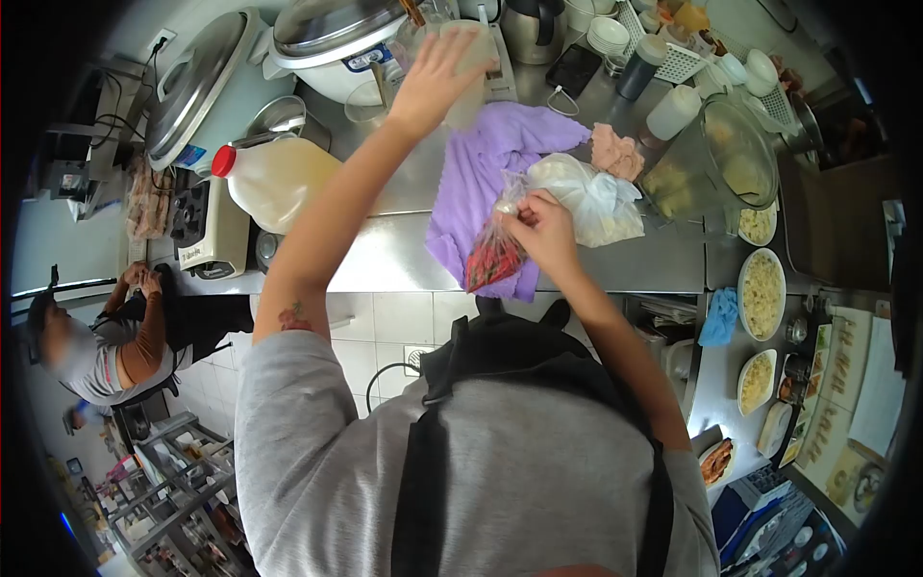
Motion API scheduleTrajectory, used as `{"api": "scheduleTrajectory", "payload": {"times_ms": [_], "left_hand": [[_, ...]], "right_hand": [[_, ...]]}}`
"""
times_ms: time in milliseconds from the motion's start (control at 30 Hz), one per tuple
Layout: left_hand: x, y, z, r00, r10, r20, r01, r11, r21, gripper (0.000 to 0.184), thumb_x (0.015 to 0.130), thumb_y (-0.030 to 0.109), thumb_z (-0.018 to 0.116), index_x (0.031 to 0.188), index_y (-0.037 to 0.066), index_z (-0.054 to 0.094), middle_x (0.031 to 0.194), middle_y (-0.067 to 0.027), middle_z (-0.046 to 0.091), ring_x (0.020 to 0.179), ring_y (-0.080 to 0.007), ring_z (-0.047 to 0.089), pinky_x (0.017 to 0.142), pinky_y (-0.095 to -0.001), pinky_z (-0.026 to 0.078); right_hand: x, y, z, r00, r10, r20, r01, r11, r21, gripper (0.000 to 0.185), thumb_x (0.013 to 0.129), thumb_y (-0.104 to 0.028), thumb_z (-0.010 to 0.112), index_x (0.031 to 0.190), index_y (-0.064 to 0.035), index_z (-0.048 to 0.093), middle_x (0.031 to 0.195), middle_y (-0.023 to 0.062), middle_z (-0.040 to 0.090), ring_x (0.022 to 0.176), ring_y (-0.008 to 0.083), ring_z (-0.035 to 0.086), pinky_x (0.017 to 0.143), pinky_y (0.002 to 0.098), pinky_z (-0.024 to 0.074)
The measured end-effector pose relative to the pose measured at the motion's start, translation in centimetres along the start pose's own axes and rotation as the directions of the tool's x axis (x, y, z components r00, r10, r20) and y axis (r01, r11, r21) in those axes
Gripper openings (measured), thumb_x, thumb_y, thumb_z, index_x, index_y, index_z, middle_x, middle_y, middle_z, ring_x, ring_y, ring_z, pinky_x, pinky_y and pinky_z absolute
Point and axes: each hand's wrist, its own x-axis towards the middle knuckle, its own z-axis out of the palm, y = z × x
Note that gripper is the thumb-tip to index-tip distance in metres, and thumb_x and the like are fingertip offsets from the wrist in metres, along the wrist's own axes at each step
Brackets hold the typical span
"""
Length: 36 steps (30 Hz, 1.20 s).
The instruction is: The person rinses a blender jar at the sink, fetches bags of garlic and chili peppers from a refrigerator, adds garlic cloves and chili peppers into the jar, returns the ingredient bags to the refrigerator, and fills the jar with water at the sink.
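Note:
My right hand (pixel 540 231) pinches the gathered top of a clear plastic bag (pixel 495 258) with red chillies inside. The bag hangs over a purple cloth (pixel 461 192) near the counter's front edge. Farther back, my left hand (pixel 442 82) is stretched out with its fingers spread, over a translucent container (pixel 468 106). Whether the palm touches it is hard to tell. Right of the chilli bag lies a knotted white plastic bag (pixel 596 207), with a crumpled pinkish cloth (pixel 615 152) behind it.
A red-capped jug (pixel 284 181) of pale liquid stands left, beside large lidded cookers (pixel 336 48). Squeeze bottles (pixel 673 113) and a big clear pitcher (pixel 716 159) stand right. Bowls of food (pixel 761 293) line the right counter. Another person (pixel 106 356) is at the far left.

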Motion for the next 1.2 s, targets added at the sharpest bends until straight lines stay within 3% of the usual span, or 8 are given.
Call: {"api": "scheduleTrajectory", "payload": {"times_ms": [67,133,200,300,567,867,967,1200], "left_hand": [[-2.5,2.4,-2.5,0.957,-0.284,-0.054,0.251,0.909,-0.333,0.058,0.065,0.001,0.068,0.119,0.019,0.059,0.121,-0.0142,0.052,0.111,-0.0253,0.05,0.093,-0.0398,0.042],[-6.7,6.5,-3.2,0.848,-0.459,0.266,0.509,0.566,-0.648,0.041,0.069,0.005,0.069,0.109,0.01,0.064,0.098,-0.0104,0.063,0.086,-0.0193,0.06,0.076,-0.0328,0.049],[-9.5,11.3,-4.5,0.715,-0.365,0.597,0.677,0.146,-0.721,0.026,0.073,0.008,0.067,0.099,0.003,0.065,0.08,-0.0053,0.063,0.069,-0.013,0.058,0.064,-0.0279,0.048],[-11.7,14.1,-3.8,0.661,-0.51,0.551,0.639,-0.002,-0.769,0.026,0.076,0.008,0.065,0.101,0.001,0.064,0.08,-0.0028,0.062,0.068,-0.01,0.055,0.063,-0.0249,0.046],[-12.0,12.0,-4.9,0.774,-0.401,0.491,0.509,-0.068,-0.858,0.015,0.076,0.007,0.06,0.09,0.001,0.059,0.087,-0.005,0.054,0.087,-0.0161,0.05,0.081,-0.028,0.039],[-12.1,11.7,-4.0,0.794,-0.356,0.493,0.503,-0.07,-0.861,0.018,0.075,0.015,0.06,0.086,0.001,0.058,0.084,-0.0074,0.057,0.083,-0.0213,0.053,0.079,-0.0309,0.041],[-11.7,12.6,-3.2,0.779,-0.423,0.462,0.47,-0.093,-0.878,0.018,0.073,0.013,0.062,0.086,0.001,0.059,0.08,-0.0077,0.058,0.079,-0.0217,0.055,0.076,-0.0314,0.043],[-7.9,12.0,-6.7,0.848,-0.464,0.257,0.437,0.336,-0.834,0.017,0.074,0.009,0.065,0.09,0.004,0.062,0.082,-0.0072,0.06,0.078,-0.0205,0.056,0.074,-0.0316,0.043]], "right_hand": [[0.3,0.2,-0.1,0.969,0.241,0.064,-0.247,0.961,0.125,0.023,0.077,-0.019,0.073,0.076,0.0013,0.062,0.066,0.0007,0.053,0.059,0.0082,0.051,0.054,0.0244,0.0409],[0.5,0.5,0.3,0.935,0.347,0.079,-0.356,0.916,0.184,0.027,0.084,-0.026,0.067,0.08,0.0002,0.064,0.061,-0.0027,0.053,0.061,0.0041,0.046,0.054,0.0227,0.0375],[0.8,-0.2,0.4,0.897,0.421,0.133,-0.442,0.848,0.292,0.029,0.084,-0.028,0.066,0.08,0.0004,0.063,0.061,-0.0028,0.053,0.059,0.0046,0.045,0.053,0.0238,0.0369],[1.3,-0.4,0.9,0.927,0.318,0.199,-0.36,0.902,0.238,0.03,0.084,-0.029,0.065,0.078,0.0002,0.06,0.062,-0.0004,0.052,0.058,0.0091,0.045,0.054,0.0275,0.0379],[4.1,-2.6,-0.4,0.855,-0.448,0.262,0.518,0.763,-0.386,0.023,0.078,-0.021,0.066,0.078,-0.0003,0.056,0.078,0.0104,0.054,0.072,0.0265,0.055,0.065,0.0374,0.0449],[2.4,-1.5,-0.6,0.927,0.177,0.331,-0.137,0.98,-0.143,0.025,0.081,-0.018,0.062,0.101,-0.0039,0.06,0.09,0.0079,0.061,0.079,0.0156,0.059,0.069,0.03,0.0479],[0.8,-1.5,0.6,0.852,0.412,0.323,-0.523,0.646,0.557,0.029,0.086,-0.021,0.057,0.109,-0.003,0.06,0.099,0.0053,0.062,0.09,0.0126,0.058,0.08,0.0287,0.0445],[0.6,-3.3,-0.5,0.861,0.381,0.336,-0.502,0.536,0.679,0.031,0.091,-0.024,0.054,0.111,-0.001,0.059,0.11,0.0043,0.058,0.1,0.0125,0.054,0.089,0.0285,0.0392]]}}
